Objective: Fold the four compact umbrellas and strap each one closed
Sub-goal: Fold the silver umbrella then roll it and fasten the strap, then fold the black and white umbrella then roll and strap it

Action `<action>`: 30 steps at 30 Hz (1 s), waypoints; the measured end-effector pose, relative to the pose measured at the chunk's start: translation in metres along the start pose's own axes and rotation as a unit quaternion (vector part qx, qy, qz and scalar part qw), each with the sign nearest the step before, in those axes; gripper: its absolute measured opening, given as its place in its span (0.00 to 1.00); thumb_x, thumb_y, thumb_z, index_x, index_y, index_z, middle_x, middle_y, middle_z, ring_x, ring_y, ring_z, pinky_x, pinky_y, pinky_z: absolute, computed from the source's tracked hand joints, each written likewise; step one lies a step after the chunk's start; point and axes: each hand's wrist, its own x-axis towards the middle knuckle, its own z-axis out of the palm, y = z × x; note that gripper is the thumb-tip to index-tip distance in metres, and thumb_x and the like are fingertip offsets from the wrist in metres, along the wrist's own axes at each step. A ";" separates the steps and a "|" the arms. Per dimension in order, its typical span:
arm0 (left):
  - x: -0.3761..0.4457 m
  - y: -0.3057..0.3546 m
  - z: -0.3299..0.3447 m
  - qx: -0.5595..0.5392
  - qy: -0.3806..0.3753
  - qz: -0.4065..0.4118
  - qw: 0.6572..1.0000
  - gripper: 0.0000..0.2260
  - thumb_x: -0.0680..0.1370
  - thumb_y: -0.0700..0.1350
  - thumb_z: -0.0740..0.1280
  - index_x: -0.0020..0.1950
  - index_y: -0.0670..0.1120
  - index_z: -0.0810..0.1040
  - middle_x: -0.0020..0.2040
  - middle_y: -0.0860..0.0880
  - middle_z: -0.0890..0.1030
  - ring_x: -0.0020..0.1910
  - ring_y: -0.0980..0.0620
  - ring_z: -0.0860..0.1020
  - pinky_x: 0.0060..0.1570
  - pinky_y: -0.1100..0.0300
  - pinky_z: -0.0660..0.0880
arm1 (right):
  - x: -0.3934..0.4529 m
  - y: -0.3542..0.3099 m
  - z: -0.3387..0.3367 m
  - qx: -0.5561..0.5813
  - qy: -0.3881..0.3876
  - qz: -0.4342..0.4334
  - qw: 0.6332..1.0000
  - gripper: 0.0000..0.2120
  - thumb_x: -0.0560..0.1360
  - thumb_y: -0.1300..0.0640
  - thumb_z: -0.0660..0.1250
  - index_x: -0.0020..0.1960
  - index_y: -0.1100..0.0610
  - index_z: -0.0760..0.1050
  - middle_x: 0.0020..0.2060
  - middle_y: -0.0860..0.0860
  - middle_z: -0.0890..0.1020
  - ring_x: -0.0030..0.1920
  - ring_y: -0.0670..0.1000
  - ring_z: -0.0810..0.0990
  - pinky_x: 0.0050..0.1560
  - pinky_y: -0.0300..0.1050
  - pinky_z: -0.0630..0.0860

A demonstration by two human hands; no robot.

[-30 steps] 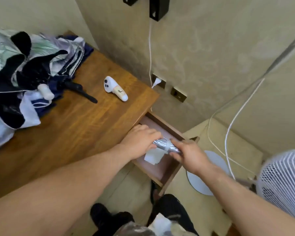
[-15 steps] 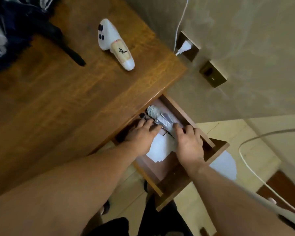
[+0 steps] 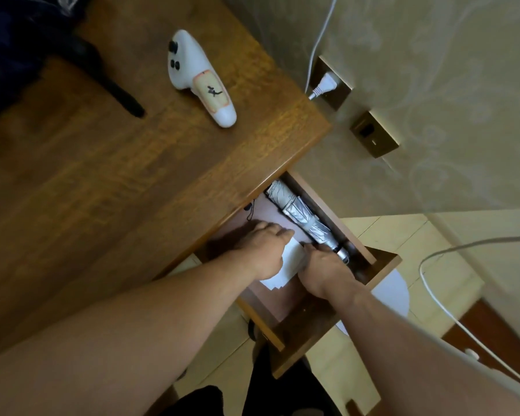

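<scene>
One folded silver umbrella (image 3: 302, 216) lies in the drawer (image 3: 382, 267); right hand (image 3: 323, 267) grips its handle end, left hand (image 3: 263, 246) flat beside; next, likely another umbrella.

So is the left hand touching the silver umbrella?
Apart. The head view shows the left hand flat on the white paper, with drawer floor visible between its fingertips and the silver umbrella.

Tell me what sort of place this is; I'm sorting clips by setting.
Probably a room in a home or hotel: a wooden desk with an open drawer, patterned wallpaper with wall sockets, and a folded silver umbrella stowed in the drawer.
</scene>
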 end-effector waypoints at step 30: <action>-0.560 -0.304 -0.060 -0.350 0.280 -0.153 0.880 0.10 0.83 0.48 0.65 0.60 0.61 0.81 0.49 0.58 0.84 0.36 0.58 0.81 0.36 0.64 0.77 | -0.298 -0.391 -0.026 -0.054 0.199 -0.201 0.958 0.19 0.81 0.50 0.63 0.71 0.46 0.76 0.62 0.48 0.79 0.62 0.51 0.77 0.62 0.44 0.74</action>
